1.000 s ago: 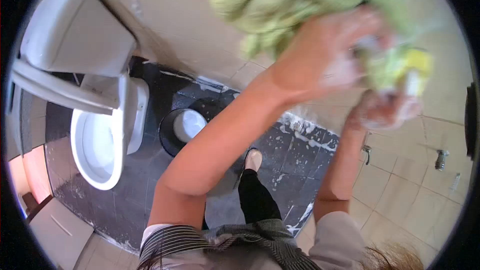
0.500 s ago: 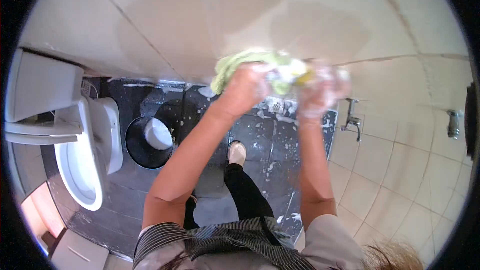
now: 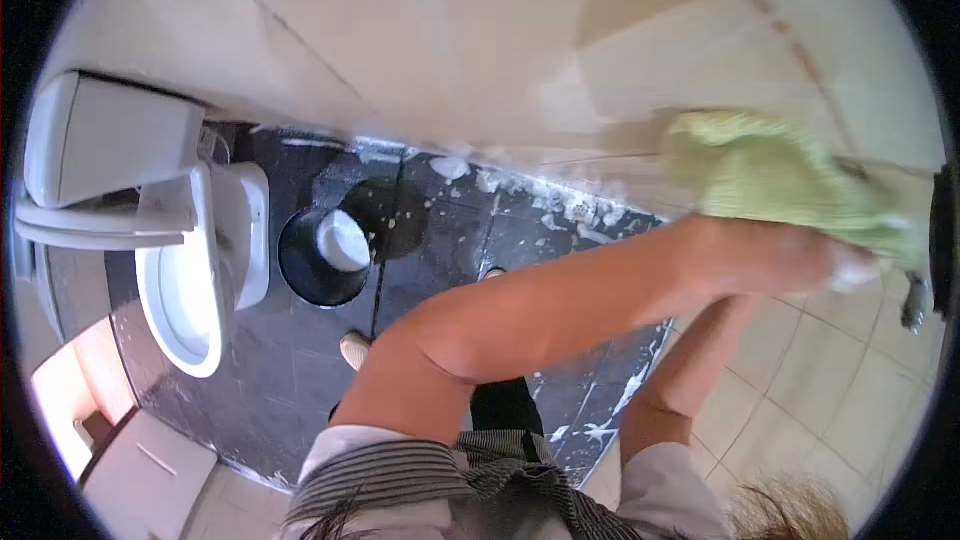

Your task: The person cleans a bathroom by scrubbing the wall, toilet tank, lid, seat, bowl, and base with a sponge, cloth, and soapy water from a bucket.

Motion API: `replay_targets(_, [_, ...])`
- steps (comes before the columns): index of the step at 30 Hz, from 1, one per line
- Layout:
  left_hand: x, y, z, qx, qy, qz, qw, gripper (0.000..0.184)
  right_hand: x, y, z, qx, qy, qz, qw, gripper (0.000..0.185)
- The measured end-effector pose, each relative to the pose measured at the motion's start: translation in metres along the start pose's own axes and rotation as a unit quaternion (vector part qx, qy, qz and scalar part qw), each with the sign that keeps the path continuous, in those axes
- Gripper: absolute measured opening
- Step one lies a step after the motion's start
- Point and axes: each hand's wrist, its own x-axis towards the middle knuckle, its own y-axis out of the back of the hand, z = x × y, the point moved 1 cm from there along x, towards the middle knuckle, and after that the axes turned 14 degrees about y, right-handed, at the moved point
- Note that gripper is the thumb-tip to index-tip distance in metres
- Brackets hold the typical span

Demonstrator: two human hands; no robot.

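Observation:
A light green cloth (image 3: 790, 175) hangs in folds against the tiled wall at the upper right. My left hand (image 3: 785, 252) is closed on its lower edge, with the left arm stretched across to the right. White suds show by the fingers. Behind the left wrist, my right forearm (image 3: 705, 355) reaches up; the right hand itself is hidden, along with anything in it. Just below the cloth's right end, a metal tap (image 3: 913, 302) sticks out from the wall.
Left stands a white toilet (image 3: 185, 290) with its lid raised. Beside it, a black bucket (image 3: 300, 275) holds a white dipper (image 3: 343, 240). Foam lies around a floor drain (image 3: 578, 211) on the wet dark tile floor (image 3: 430, 260). A light-coloured shoe (image 3: 355, 350) stands on the floor.
My left hand has carried the cloth far to the right along the wall. The soapy right hand, with something yellowish at it before, has gone behind the left arm. My feet have shifted.

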Motion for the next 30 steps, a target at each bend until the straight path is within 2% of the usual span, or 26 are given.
replay_targets(2, [-0.046,0.001,-0.06,0.061,0.098,-0.071,0.991,0.025,-0.078,-0.02,-0.028,0.031,-0.018,-0.051,0.998,0.045])
replay_targets(4, [-0.095,0.025,-0.127,0.162,0.193,-0.176,0.952,0.028,-0.133,-0.034,-0.055,0.053,-0.047,-0.112,0.991,0.045])
replay_targets(5, [-0.114,0.055,-0.135,0.144,0.277,-0.236,0.92,0.029,-0.148,-0.04,-0.07,0.066,-0.065,-0.135,0.986,0.045])
replay_targets(6, [-0.131,0.077,-0.14,0.166,0.297,-0.23,0.912,0.029,-0.153,-0.042,-0.084,0.086,-0.086,-0.145,0.982,0.045])
replay_targets(8, [-0.155,0.116,-0.145,0.289,0.302,-0.144,0.897,0.029,-0.127,-0.039,-0.114,0.181,-0.149,-0.093,0.968,0.043])
replay_targets(9, [-0.156,0.128,-0.137,0.297,0.308,-0.136,0.894,0.029,-0.106,-0.035,-0.13,0.24,-0.179,-0.052,0.953,0.04])
replay_targets(10, [-0.152,0.14,-0.125,0.297,0.266,-0.097,0.912,0.028,-0.085,-0.032,-0.146,0.295,-0.207,-0.008,0.933,0.038])
replay_targets(11, [-0.147,0.152,-0.112,0.297,0.221,-0.057,0.927,0.027,-0.05,-0.02,-0.162,0.256,-0.112,-0.01,0.96,0.039])
replay_targets(12, [-0.14,0.157,-0.097,0.268,0.185,0.002,0.946,0.029,-0.017,-0.009,-0.174,0.267,-0.107,-0.004,0.958,0.039])
replay_targets(13, [-0.129,0.167,-0.08,0.275,0.181,0.015,0.944,0.029,0.019,0.0,-0.188,0.281,-0.075,0.004,0.957,0.038])
replay_targets(15, [-0.103,0.196,-0.035,0.149,0.14,0.116,0.972,0.032,0.093,0.023,-0.217,0.302,-0.038,0.027,0.952,0.038])
replay_targets(16, [-0.089,0.211,-0.013,0.159,0.129,0.125,0.971,0.032,0.131,0.036,-0.23,0.336,-0.031,0.026,0.941,0.035])
replay_targets(18, [-0.065,0.244,0.033,0.167,0.071,0.268,0.946,0.027,0.198,0.055,-0.247,0.373,-0.02,0.044,0.926,0.033])
replay_targets(19, [-0.057,0.262,0.051,0.175,0.057,0.273,0.944,0.027,0.229,0.062,-0.256,0.37,0.068,0.032,0.926,0.031])
replay_targets(20, [-0.052,0.28,0.068,0.132,0.087,0.291,0.944,0.027,0.256,0.069,-0.265,0.362,0.156,0.022,0.919,0.03])
replay_targets(24, [-0.061,0.335,0.135,0.044,0.22,0.385,0.895,0.032,0.329,0.085,-0.32,0.433,0.207,0.032,0.877,0.032])
replay_targets(26, [-0.086,0.362,0.171,0.019,0.282,0.416,0.864,0.033,0.36,0.093,-0.356,0.52,0.242,0.005,0.819,0.037])
replay_targets(27, [-0.103,0.376,0.185,0.005,0.307,0.421,0.853,0.033,0.377,0.098,-0.376,0.518,0.249,0.016,0.818,0.037])
replay_targets(29, [-0.142,0.398,0.202,-0.238,0.216,0.427,0.845,0.028,0.405,0.104,-0.422,0.674,0.251,-0.041,0.694,0.033])
replay_targets(30, [-0.162,0.41,0.211,-0.247,0.229,0.439,0.833,0.024,0.413,0.107,-0.447,0.67,0.26,-0.042,0.694,0.033])
